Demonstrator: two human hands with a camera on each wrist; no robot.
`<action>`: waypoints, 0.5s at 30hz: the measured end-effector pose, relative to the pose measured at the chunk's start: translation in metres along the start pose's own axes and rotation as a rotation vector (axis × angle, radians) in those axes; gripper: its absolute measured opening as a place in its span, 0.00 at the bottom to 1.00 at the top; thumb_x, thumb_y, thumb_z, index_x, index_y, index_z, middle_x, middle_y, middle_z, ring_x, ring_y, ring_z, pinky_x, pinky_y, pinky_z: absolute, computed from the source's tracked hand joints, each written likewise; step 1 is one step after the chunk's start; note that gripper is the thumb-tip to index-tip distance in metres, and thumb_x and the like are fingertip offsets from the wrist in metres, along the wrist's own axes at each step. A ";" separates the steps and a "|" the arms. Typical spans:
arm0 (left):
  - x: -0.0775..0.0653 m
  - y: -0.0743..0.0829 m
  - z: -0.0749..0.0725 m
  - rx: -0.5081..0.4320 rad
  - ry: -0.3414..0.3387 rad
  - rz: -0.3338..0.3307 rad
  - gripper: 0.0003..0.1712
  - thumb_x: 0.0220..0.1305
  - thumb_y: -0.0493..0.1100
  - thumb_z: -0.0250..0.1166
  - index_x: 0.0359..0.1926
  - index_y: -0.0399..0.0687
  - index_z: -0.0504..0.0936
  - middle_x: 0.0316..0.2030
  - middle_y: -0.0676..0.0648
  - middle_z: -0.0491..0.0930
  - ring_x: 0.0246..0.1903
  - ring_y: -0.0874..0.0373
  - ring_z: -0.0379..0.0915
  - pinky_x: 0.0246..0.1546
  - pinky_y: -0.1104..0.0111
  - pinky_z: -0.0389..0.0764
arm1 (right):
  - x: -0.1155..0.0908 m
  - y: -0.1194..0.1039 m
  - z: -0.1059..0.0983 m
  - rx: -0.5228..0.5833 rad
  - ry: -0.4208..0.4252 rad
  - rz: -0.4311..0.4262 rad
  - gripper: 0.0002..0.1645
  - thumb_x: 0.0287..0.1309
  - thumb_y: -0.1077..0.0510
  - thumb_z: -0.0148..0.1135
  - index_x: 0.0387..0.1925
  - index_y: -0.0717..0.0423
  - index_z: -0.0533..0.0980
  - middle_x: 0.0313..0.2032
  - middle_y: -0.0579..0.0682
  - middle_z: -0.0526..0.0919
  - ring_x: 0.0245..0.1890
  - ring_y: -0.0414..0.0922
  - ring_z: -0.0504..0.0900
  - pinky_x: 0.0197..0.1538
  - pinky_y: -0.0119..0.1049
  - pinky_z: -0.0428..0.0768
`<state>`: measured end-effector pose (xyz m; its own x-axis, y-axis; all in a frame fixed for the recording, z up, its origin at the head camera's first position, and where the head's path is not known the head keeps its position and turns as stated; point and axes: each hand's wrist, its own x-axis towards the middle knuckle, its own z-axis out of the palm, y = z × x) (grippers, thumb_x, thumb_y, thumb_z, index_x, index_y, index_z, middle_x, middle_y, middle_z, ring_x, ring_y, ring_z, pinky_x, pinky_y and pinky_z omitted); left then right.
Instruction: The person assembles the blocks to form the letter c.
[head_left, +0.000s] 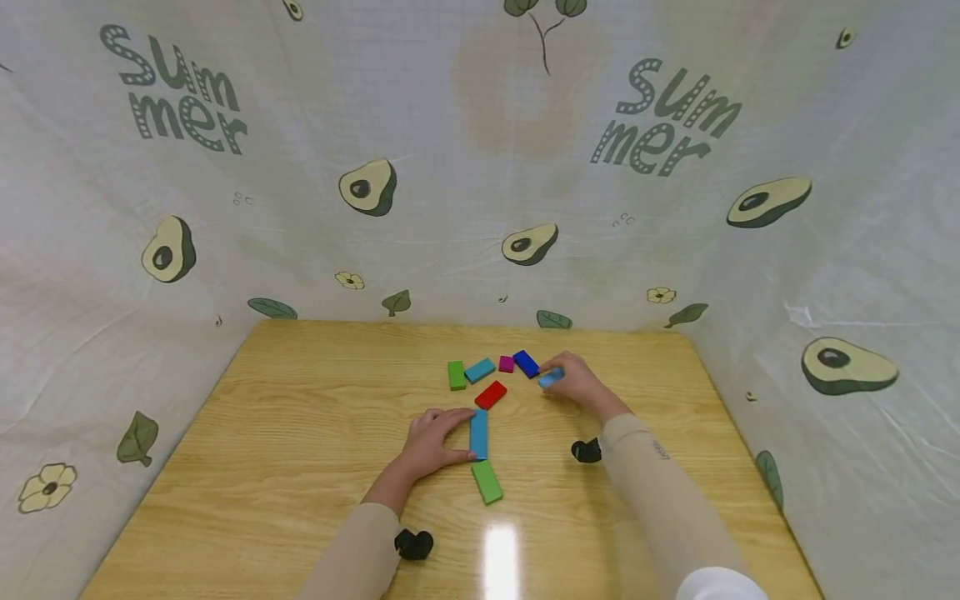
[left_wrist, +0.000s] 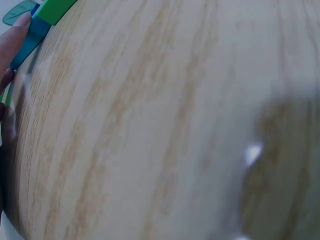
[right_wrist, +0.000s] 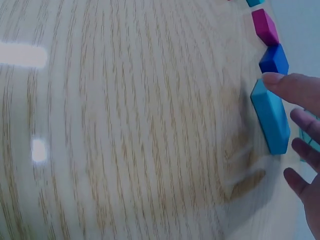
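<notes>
My left hand point(head_left: 435, 442) spans a long light-blue block point(head_left: 478, 435), its thumb at the near end and a fingertip at the far end. A green block point(head_left: 487, 482) adjoins that block's near end, and a red block point(head_left: 491, 395) lies just beyond its far end. In the left wrist view, fingers point(left_wrist: 11, 42) show at the blue block point(left_wrist: 33, 37) in the corner. Farther back, my right hand point(head_left: 576, 382) holds another light-blue block point(head_left: 552, 378). The right wrist view shows a fingertip point(right_wrist: 274, 78) at one end of this block point(right_wrist: 271, 117), close to a dark blue block point(right_wrist: 273, 60).
Along the back run a green block point(head_left: 457, 376), a light-blue block point(head_left: 480, 371), a magenta block point(head_left: 507, 364) and a dark blue block point(head_left: 527, 364). The wooden table point(head_left: 315, 400) meets a printed cloth point(head_left: 450, 275) behind and at both sides.
</notes>
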<state>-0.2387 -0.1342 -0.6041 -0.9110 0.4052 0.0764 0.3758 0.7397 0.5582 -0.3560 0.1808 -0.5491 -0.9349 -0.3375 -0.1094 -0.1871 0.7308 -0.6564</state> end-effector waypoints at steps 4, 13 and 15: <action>-0.001 0.000 0.000 -0.001 0.001 0.000 0.44 0.54 0.68 0.67 0.70 0.65 0.67 0.68 0.57 0.66 0.60 0.52 0.59 0.53 0.51 0.59 | 0.002 0.007 0.001 -0.027 -0.015 -0.001 0.22 0.50 0.62 0.74 0.50 0.59 0.82 0.53 0.60 0.74 0.53 0.57 0.70 0.55 0.52 0.71; 0.000 0.000 0.000 -0.004 -0.006 -0.009 0.44 0.54 0.69 0.67 0.71 0.65 0.67 0.68 0.57 0.66 0.61 0.52 0.58 0.54 0.51 0.58 | 0.004 0.013 0.003 -0.037 -0.035 -0.008 0.21 0.53 0.63 0.72 0.50 0.61 0.82 0.54 0.61 0.74 0.53 0.57 0.71 0.56 0.53 0.71; 0.000 -0.001 -0.001 -0.002 -0.005 -0.011 0.44 0.54 0.69 0.67 0.71 0.65 0.67 0.68 0.57 0.65 0.60 0.52 0.58 0.54 0.51 0.58 | 0.004 0.012 0.004 -0.036 -0.034 -0.013 0.20 0.53 0.64 0.72 0.50 0.62 0.81 0.53 0.62 0.73 0.52 0.58 0.71 0.56 0.54 0.71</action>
<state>-0.2387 -0.1350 -0.6040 -0.9142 0.3998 0.0659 0.3654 0.7432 0.5605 -0.3613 0.1860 -0.5602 -0.9216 -0.3667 -0.1271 -0.2103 0.7471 -0.6306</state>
